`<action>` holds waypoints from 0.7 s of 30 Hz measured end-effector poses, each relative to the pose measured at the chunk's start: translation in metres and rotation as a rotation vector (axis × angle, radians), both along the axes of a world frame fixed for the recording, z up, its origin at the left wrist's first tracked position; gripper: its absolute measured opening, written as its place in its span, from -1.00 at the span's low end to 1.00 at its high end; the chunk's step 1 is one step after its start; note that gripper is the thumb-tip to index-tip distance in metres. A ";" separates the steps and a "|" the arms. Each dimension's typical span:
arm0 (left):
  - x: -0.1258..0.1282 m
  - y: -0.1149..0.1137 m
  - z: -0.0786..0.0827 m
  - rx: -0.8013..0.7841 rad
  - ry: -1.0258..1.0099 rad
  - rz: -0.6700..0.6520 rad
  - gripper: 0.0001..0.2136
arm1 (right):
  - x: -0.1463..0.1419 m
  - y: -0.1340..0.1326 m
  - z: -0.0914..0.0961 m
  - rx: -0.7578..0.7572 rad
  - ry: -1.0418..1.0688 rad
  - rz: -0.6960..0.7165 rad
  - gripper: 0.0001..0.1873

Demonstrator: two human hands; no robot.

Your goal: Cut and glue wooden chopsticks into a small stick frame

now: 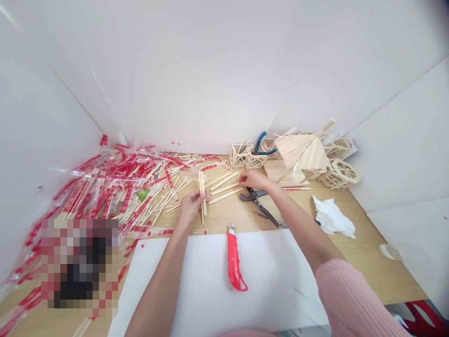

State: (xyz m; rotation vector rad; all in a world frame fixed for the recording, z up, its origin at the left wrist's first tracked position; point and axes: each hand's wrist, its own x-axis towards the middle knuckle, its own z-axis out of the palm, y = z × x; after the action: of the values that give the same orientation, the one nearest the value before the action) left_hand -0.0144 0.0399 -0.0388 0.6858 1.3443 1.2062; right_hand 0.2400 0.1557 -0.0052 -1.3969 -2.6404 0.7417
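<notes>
My left hand point(191, 204) is closed on a small bundle of thin wooden sticks point(202, 189) that stands upright on the wooden table point(365, 252). My right hand point(253, 178) reaches further back, its fingers pinched at the end of one of several loose sticks point(224, 187) lying side by side. Black-handled pliers point(257, 200) lie just in front of my right hand. A red utility knife point(234, 256) rests on a white sheet point(206, 285) near me.
A large heap of red-and-clear wrappers and sticks point(105, 187) covers the left side. Stick-built lattice models and stacked stick panels point(301, 157) stand at the back right, with blue-handled pliers point(261, 142) among them. A crumpled white tissue point(331, 216) lies at right. White walls enclose the table.
</notes>
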 end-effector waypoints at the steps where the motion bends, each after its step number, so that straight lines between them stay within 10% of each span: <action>1: 0.001 0.000 0.000 -0.001 -0.002 -0.004 -0.50 | -0.002 0.000 -0.001 0.014 0.006 0.000 -0.83; 21: -0.014 0.004 0.000 0.007 -0.013 0.094 -0.59 | -0.025 0.012 -0.020 0.055 0.089 -0.105 -0.83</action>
State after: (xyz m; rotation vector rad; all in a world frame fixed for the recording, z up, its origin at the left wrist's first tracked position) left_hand -0.0288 0.0438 -0.0383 0.6251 1.3749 1.2883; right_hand 0.2154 0.1682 -0.0257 -1.4402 -2.4793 0.6968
